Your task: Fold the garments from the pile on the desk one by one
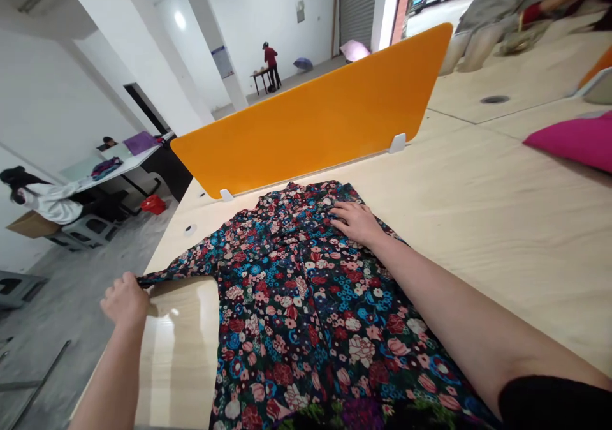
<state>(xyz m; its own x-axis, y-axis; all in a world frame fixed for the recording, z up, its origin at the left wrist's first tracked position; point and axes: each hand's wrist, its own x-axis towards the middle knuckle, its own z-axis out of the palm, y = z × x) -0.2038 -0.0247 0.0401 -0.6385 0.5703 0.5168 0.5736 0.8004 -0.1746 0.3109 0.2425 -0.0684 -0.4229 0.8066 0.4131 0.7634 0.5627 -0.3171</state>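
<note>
A dark floral garment (306,302) with red, pink and blue flowers lies spread on the pale wooden table (502,226). My left hand (125,299) is closed on the end of its left sleeve at the table's left edge, pulling it out straight. My right hand (356,221) rests flat on the fabric near the collar, fingers stretched out, pressing it down. My right forearm lies across the garment's right side.
An orange divider panel (315,117) stands along the table's far edge. A magenta cushion (574,140) lies at the right. Another person's arm and sleeve (488,28) rest on the far table. Other people are at desks to the left and at the back.
</note>
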